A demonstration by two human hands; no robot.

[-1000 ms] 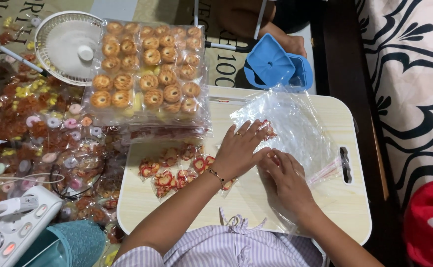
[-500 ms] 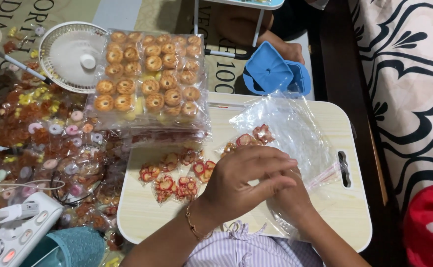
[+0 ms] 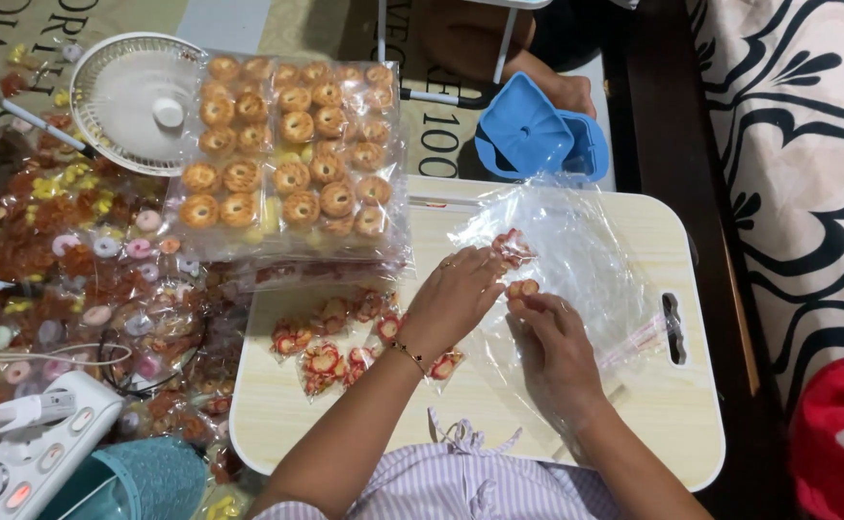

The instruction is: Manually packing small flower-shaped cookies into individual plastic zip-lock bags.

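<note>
Two bare hands meet over a pale wooden lap table [image 3: 672, 424], beside a patterned black-and-white fabric [image 3: 807, 144] on the right and a floor strewn with small wrapped sweets [image 3: 65, 270] on the left; a stack of clear packs of round golden cookies [image 3: 287, 154] rests on the table's far left corner, with a white fan [image 3: 128, 96] and a blue plastic container [image 3: 538, 135] beyond it; a large clear plastic bag [image 3: 586, 250] lies spread across the table's right half, and the hands have parted since half a second ago, when the left covered the right and hid the work; now the left hand [image 3: 456, 299] lies flat with fingers loosely spread at the bag's mouth, its fingertips just beside a red-and-white sweet packet [image 3: 514, 248] already inside; the right hand [image 3: 557, 351], pushed into the bag under the film, pinches a small round tan-and-red sweet [image 3: 521, 288] between thumb and fingertips, so the bagging appears under way with one more piece going in; a loose cluster of similar packets [image 3: 335, 342] waits on the table near the left wrist; another person's hand [image 3: 567, 91] shows at the top edge.
</note>
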